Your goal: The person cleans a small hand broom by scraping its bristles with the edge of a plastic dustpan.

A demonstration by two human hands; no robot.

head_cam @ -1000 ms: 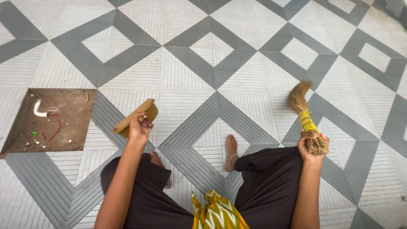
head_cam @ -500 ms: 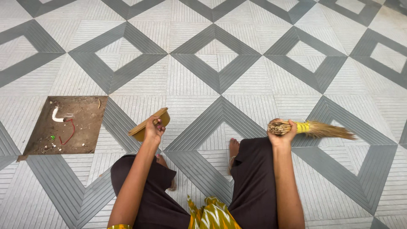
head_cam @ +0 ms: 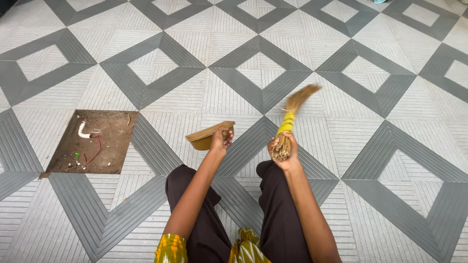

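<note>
The left hand (head_cam: pixel 220 141) grips a tan dustpan (head_cam: pixel 208 136) by its handle, its mouth toward nine o'clock. The right hand (head_cam: pixel 284 148) is closed around a short broom (head_cam: pixel 289 122), just beside at three o'clock; its long axis runs toward one o'clock, bristles blurred. A square dirt patch (head_cam: pixel 92 143) lies well apart at nine o'clock, nearer the left hand.

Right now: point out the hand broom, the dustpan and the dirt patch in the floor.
hand broom (head_cam: pixel 287 124), head view, on the yellow binding round its middle.
dustpan (head_cam: pixel 204 137), head view, on its brown tray.
dirt patch (head_cam: pixel 105 143), head view, on bare soil near its middle.
</note>
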